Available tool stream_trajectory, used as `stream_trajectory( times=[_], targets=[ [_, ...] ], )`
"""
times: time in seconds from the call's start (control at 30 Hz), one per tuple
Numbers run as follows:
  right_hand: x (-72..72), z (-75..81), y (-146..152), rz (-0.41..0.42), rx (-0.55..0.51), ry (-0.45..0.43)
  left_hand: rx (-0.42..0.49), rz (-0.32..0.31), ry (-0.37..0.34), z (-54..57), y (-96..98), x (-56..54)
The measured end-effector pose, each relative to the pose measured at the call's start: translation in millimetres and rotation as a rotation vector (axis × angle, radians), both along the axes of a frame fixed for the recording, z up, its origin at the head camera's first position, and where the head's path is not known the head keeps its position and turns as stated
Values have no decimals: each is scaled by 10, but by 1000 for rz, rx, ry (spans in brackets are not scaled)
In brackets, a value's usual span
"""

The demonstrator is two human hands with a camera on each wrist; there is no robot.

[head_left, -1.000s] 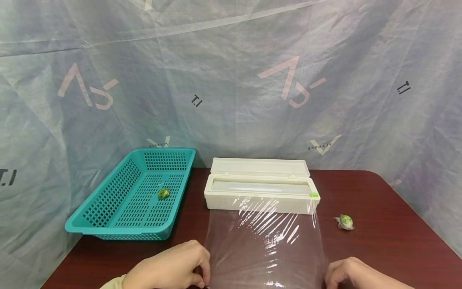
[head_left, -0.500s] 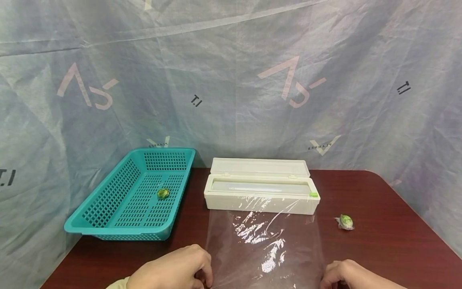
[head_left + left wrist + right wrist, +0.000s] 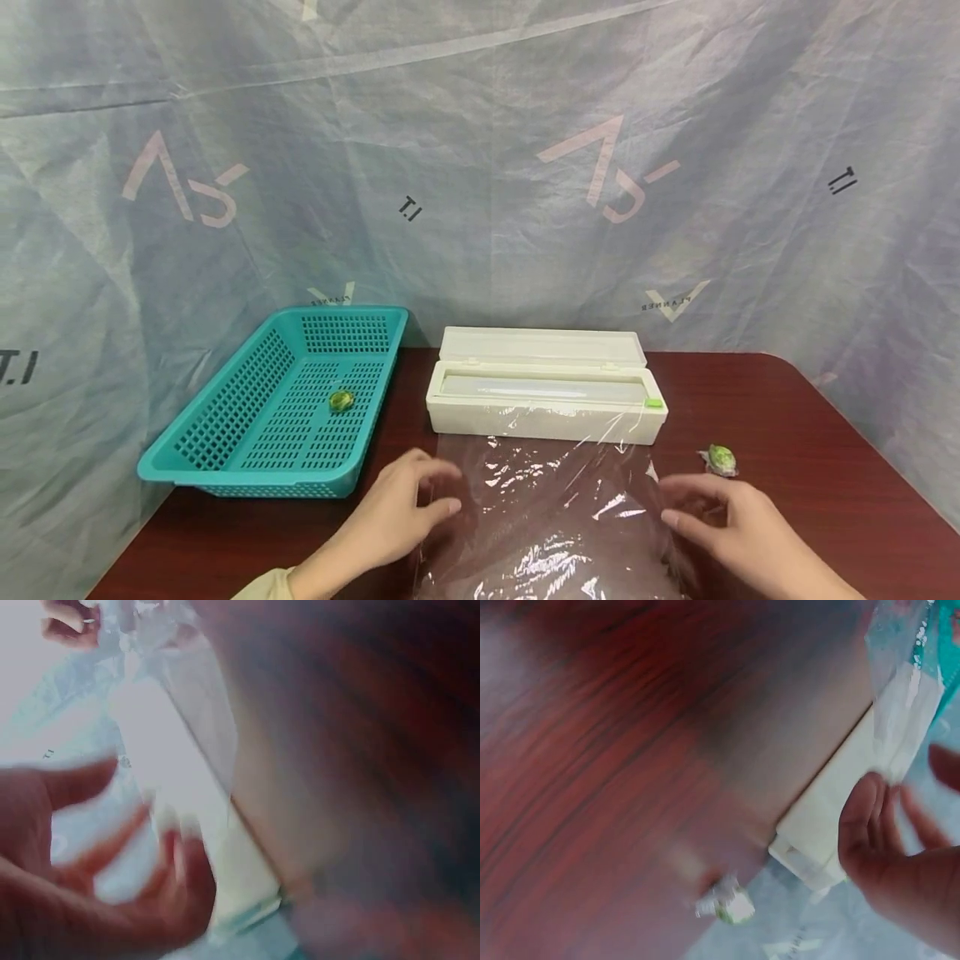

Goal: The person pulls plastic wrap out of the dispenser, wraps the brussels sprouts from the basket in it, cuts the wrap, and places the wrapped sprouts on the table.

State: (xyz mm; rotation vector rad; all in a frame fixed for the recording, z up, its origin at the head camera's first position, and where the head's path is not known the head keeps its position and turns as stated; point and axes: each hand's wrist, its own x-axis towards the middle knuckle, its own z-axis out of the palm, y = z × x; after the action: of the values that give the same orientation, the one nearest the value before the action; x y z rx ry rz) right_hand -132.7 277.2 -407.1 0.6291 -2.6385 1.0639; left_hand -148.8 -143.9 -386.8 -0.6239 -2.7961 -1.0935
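A sheet of cling film (image 3: pixel 540 508) runs from a white dispenser box (image 3: pixel 543 423) toward me over the dark red table. My left hand (image 3: pixel 401 512) hovers beside the sheet's left edge, its thumb and fingers parted with nothing between them. At the right edge is my right hand (image 3: pixel 731 521), fingers loosely bent and thumb apart. In the left wrist view, the left hand (image 3: pixel 142 885) is blurred in front of the box. The right wrist view shows the right hand (image 3: pixel 900 862) with the box behind it.
The box's lid (image 3: pixel 543 346) stands raised, and a green slider (image 3: pixel 653 403) sits at its right end. Left stands a teal basket (image 3: pixel 161 477) holding a small green sprout (image 3: pixel 341 401). Beyond my right hand lies another sprout (image 3: pixel 722 460) in film. A grey curtain (image 3: pixel 480 167) hangs behind.
Both hands have let go of the film's near end and moved up and forward along its edges, their fingers spreading. The film now lies lower and more wrinkled.
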Motion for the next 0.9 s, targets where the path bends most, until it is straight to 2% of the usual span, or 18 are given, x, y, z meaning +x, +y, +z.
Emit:
stream_trajectory(
  times=[0.07,0.13,0.27,0.4,0.57,0.67,0.9],
  targets=[
    [-49,37,-33,-135,-25,-86,50,120,1,-9,65,-46],
    [-115,63,-55,-206,-45,-161,107,193,-29,-19,118,-102],
    [-280,91,-99,-200,-104,-234,176,253,-102,-40,180,-221],
    [-411,121,-176,-175,-235,-333,202,266,-142,-61,229,-315],
    [-422,137,-309,-259,-363,-472,207,270,-168,-96,294,-366],
    [-386,105,-360,-270,-366,-476,197,252,-172,-111,319,-375],
    [-386,21,-366,-226,-359,-429,231,192,-163,-119,297,-408]
  ],
)
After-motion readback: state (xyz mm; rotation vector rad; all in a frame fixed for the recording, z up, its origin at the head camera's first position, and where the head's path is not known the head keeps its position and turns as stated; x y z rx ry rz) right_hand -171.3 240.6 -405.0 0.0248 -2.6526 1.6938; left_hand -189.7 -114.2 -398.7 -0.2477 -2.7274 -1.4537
